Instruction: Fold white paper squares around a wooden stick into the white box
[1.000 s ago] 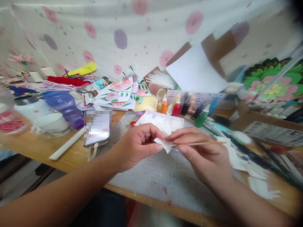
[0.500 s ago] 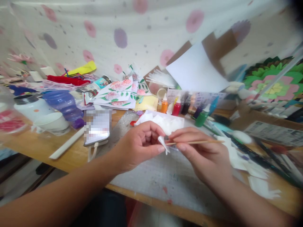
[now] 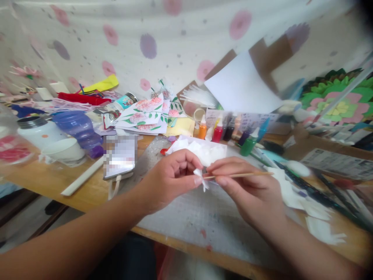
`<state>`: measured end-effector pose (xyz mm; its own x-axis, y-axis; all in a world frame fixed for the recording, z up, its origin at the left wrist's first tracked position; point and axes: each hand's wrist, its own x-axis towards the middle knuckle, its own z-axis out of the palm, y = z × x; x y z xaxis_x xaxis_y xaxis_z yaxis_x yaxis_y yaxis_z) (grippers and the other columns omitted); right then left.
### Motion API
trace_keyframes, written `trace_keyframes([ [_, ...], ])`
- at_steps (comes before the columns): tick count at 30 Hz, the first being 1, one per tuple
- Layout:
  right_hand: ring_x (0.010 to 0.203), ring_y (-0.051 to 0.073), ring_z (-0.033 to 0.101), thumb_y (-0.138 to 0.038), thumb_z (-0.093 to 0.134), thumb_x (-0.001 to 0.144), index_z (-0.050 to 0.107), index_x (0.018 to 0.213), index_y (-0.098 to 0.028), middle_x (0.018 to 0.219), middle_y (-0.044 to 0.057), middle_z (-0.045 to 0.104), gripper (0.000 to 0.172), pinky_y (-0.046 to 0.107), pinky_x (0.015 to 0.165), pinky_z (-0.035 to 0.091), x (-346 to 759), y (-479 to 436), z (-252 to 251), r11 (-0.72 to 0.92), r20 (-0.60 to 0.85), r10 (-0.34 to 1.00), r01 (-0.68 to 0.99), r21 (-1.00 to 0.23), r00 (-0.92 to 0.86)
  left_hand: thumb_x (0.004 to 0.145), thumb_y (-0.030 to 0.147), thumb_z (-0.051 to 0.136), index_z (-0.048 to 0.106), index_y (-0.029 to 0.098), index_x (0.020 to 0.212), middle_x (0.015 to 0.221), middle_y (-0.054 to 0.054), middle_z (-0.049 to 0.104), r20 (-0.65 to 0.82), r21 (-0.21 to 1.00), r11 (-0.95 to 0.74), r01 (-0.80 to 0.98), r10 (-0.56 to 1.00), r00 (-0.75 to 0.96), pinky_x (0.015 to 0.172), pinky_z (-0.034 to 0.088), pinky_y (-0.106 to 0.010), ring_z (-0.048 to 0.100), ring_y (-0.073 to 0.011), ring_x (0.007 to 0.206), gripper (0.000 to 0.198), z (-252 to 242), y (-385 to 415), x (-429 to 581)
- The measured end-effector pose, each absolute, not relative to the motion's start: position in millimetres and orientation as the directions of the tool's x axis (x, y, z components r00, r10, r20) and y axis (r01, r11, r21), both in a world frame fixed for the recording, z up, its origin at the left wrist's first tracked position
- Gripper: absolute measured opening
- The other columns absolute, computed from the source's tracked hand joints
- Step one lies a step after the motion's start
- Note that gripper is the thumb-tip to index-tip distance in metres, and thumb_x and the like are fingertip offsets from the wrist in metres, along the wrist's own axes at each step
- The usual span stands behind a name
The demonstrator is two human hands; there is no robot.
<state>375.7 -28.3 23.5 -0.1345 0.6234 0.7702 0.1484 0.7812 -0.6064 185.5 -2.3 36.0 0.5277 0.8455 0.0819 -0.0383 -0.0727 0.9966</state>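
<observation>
My left hand [image 3: 171,179] is curled, pinching a small white paper piece [image 3: 201,178] between thumb and forefinger. My right hand [image 3: 247,190] pinches a thin wooden stick [image 3: 241,175] that lies level, its left tip touching the paper piece. Both hands hover over a grey work mat [image 3: 201,217] on the wooden table [image 3: 87,190]. A pile of white paper pieces [image 3: 201,149] lies just behind the hands.
Small coloured paint bottles [image 3: 221,132] stand behind the pile. A phone [image 3: 119,159], a white strip [image 3: 83,177], a blue bottle [image 3: 78,130] and a white jar [image 3: 37,132] lie left. Painted flower cards [image 3: 145,114] sit at the back. Pencils and cut white shapes [image 3: 314,210] lie right.
The paper piece has been drawn tighter against the stick's tip and looks smaller and more gathered. Both hands have stayed almost in place.
</observation>
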Motion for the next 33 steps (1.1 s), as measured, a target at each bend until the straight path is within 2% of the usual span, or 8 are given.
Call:
trace_keyframes([
  [4,0.085,0.014,0.071,-0.004,0.068,0.082,0.075,0.086,-0.016,0.081,0.005,0.076,0.015,0.026,0.080,0.058,375.4,-29.2,22.6,0.782,0.766,0.623,0.157,-0.603,-0.158,0.081,0.014,0.065,0.056,0.016,0.085,0.069,0.004,0.064,0.094,0.996,-0.078,-0.052,0.854,0.512,0.062,0.044,-0.022,0.059,-0.0087,0.065,0.010,34.9,-1.5,186.6],
  [13,0.088,0.015,0.072,-0.005,0.066,0.084,0.076,0.088,-0.020,0.082,0.003,0.077,0.019,0.028,0.082,0.058,375.2,-28.2,21.3,0.755,0.749,0.656,0.078,-0.651,-0.095,0.081,0.014,0.064,0.049,0.018,0.085,0.066,0.005,0.064,0.135,0.991,-0.126,-0.052,0.854,0.503,0.062,0.046,-0.021,0.063,-0.0082,0.063,0.016,37.2,-1.5,189.3],
  [20,0.085,0.020,0.072,-0.007,0.067,0.083,0.076,0.088,-0.022,0.082,0.004,0.077,0.018,0.035,0.077,0.060,375.5,-28.6,21.2,0.754,0.748,0.655,0.157,-0.638,-0.105,0.084,0.012,0.061,0.049,0.019,0.085,0.069,0.006,0.063,0.183,0.979,-0.205,-0.006,0.860,0.476,0.066,0.050,-0.023,0.068,-0.0098,0.067,0.014,37.4,-3.7,190.1],
  [24,0.081,0.019,0.073,-0.007,0.068,0.083,0.076,0.087,-0.024,0.081,0.002,0.078,0.019,0.034,0.075,0.060,375.1,-28.8,22.4,0.755,0.756,0.650,0.174,-0.632,-0.074,0.086,0.011,0.060,0.049,0.020,0.086,0.070,0.007,0.065,0.185,0.973,-0.229,0.039,0.867,0.463,0.067,0.051,-0.023,0.069,-0.0098,0.069,0.014,38.2,-6.4,189.5],
  [33,0.082,0.016,0.072,-0.005,0.067,0.082,0.077,0.088,-0.026,0.083,0.000,0.077,0.023,0.029,0.075,0.060,373.8,-28.7,19.9,0.725,0.725,0.688,0.048,-0.687,-0.014,0.086,0.015,0.062,0.048,0.020,0.087,0.071,0.006,0.067,0.170,0.976,-0.213,0.045,0.875,0.454,0.067,0.052,-0.023,0.070,-0.0110,0.069,0.014,37.7,-7.4,189.0],
])
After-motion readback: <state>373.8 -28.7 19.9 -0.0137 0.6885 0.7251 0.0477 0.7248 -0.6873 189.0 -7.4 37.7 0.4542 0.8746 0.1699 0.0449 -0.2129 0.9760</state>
